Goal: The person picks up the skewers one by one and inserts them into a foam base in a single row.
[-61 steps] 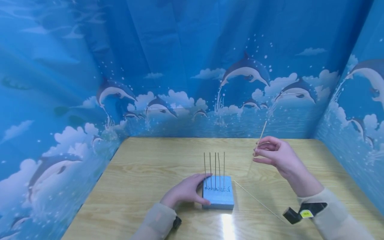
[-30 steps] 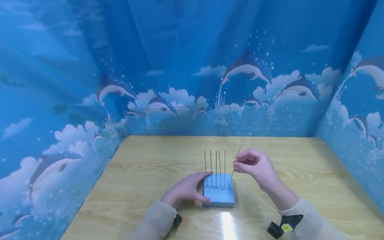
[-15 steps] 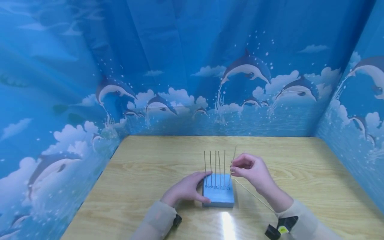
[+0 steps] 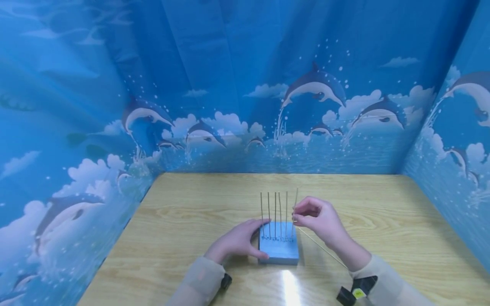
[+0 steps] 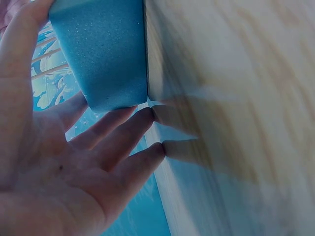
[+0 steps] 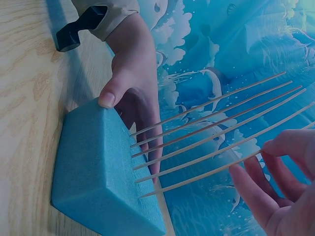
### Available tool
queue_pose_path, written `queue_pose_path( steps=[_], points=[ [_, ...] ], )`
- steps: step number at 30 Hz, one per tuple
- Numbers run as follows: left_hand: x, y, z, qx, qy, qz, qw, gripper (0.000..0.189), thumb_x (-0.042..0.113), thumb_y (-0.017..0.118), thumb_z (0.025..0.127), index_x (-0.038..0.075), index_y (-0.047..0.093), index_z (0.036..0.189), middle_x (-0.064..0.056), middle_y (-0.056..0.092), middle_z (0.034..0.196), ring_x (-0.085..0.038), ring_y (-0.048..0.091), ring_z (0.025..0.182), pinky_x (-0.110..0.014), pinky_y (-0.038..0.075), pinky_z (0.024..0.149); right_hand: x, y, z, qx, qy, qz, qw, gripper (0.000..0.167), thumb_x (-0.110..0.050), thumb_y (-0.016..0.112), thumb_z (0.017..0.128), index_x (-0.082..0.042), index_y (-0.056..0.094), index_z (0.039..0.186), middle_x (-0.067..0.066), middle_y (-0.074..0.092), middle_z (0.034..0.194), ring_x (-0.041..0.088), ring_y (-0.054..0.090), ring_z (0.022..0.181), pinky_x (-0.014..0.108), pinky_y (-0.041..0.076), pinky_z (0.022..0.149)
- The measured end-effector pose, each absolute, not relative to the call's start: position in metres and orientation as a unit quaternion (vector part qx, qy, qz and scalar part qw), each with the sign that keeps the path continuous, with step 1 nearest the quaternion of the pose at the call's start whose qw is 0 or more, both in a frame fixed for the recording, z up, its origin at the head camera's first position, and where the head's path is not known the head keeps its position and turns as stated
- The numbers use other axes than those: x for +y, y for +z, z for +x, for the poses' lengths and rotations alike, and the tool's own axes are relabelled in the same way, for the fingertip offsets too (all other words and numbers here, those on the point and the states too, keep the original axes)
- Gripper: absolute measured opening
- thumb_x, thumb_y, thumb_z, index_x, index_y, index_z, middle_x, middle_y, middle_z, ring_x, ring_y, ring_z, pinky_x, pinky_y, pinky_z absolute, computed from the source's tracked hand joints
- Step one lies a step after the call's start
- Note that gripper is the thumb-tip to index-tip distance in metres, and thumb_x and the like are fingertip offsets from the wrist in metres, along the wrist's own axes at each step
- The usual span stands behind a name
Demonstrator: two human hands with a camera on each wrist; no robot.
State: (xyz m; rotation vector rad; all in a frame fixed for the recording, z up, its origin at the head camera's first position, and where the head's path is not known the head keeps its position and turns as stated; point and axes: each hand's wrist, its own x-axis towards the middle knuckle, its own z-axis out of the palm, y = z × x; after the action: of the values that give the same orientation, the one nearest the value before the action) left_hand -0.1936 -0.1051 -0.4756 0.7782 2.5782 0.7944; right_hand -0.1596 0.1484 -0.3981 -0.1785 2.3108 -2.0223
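A light-blue foam block (image 4: 278, 253) sits on the table, several thin wooden skewers (image 4: 269, 212) standing in a row in its top among small dark holes. My left hand (image 4: 234, 243) holds the block's left side, thumb at the near edge and fingers towards the back. At the row's right end, my right hand (image 4: 321, 221) pinches another skewer (image 6: 197, 176) partway up between thumb and fingers. That skewer leans slightly right, its pointed lower end at the block's top surface in the right wrist view; whether it has sunk in, I cannot tell.
One more skewer (image 4: 323, 247) lies slanting on the wooden table (image 4: 183, 212), right of the block and partly under the right forearm. A blue dolphin-print curtain (image 4: 229, 85) encloses the table at the back and sides.
My right hand has brought its skewer leftwards and down from the right, over to the block, and made it more upright. The left hand keeps its hold on the block.
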Motion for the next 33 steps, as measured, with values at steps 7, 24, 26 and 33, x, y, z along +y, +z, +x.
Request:
queue_pose_path(
  steps=[7,24,26,33],
  points=[
    [-0.1052,-0.4732,-0.1936,0.906,0.275,0.276,0.163,0.111,0.059,0.085,0.064,0.027,0.031,0.155,-0.001,0.042,0.156,-0.024,0.041,0.142,-0.05,0.034,0.118,0.1478,-0.4011,-0.1604,0.773,-0.631,-0.063,0.025,0.024,0.007,0.071,0.081,0.011,0.062,0.103,0.022,0.07,0.098,0.017,0.069,0.086,0.032,0.063,0.076],
    [-0.1055,-0.4761,-0.1939,0.906,0.275,0.276,0.162,0.109,0.057,0.085,0.064,0.028,0.032,0.155,-0.001,0.043,0.155,-0.025,0.043,0.141,-0.051,0.036,0.117,0.1437,-0.4061,-0.1609,0.81,-0.582,-0.071,0.004,0.019,0.004,0.073,0.08,0.001,0.066,0.097,0.017,0.072,0.094,0.02,0.069,0.087,0.027,0.063,0.072],
    [-0.1054,-0.476,-0.194,0.906,0.276,0.275,0.164,0.109,0.057,0.085,0.065,0.028,0.032,0.155,-0.001,0.043,0.155,-0.024,0.043,0.141,-0.051,0.036,0.117,0.144,-0.4067,-0.1612,0.812,-0.579,-0.071,0.002,0.019,0.004,0.073,0.08,0.001,0.066,0.098,0.016,0.072,0.093,0.02,0.069,0.086,0.027,0.062,0.072],
    [-0.1052,-0.4758,-0.1939,0.907,0.275,0.275,0.163,0.109,0.058,0.085,0.065,0.029,0.032,0.155,-0.001,0.044,0.155,-0.024,0.043,0.141,-0.051,0.036,0.117,0.1443,-0.4071,-0.1612,0.823,-0.562,-0.08,0.001,0.017,0.002,0.073,0.08,-0.001,0.067,0.096,0.013,0.073,0.092,0.019,0.069,0.085,0.024,0.061,0.073]
  ],
)
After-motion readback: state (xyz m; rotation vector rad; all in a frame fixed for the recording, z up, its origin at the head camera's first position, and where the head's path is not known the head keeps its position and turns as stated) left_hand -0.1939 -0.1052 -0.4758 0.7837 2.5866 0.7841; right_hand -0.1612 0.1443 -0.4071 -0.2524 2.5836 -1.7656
